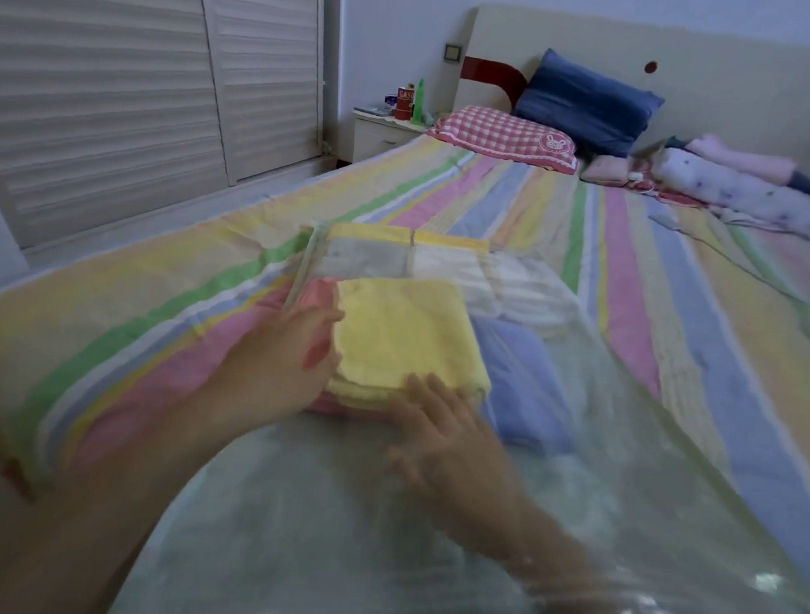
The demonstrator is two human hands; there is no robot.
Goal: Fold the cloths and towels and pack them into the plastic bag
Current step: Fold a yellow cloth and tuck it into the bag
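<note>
While under bag (pixel 623 473), towels (pixel 401 326); pillows (pixel 506 132) beyond.

Pink towel (pixel 322 294) mostly beneath yellow towel (pixel 403 331)

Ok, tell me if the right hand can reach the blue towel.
Probably yes: the right hand seems inside the plastic bag, touching the yellow towel, with the blue towel just beside it.

Home bedroom: wide bed (pixel 640 278) in pastel striped sheet, blue pillow (pixel 587 100) and red-checked pillow (pixel 503 136) against headboard (pixel 708 64), bedside cabinet (pixel 378 138), louvred wardrobe doors (pixel 118 86) at left.
</note>
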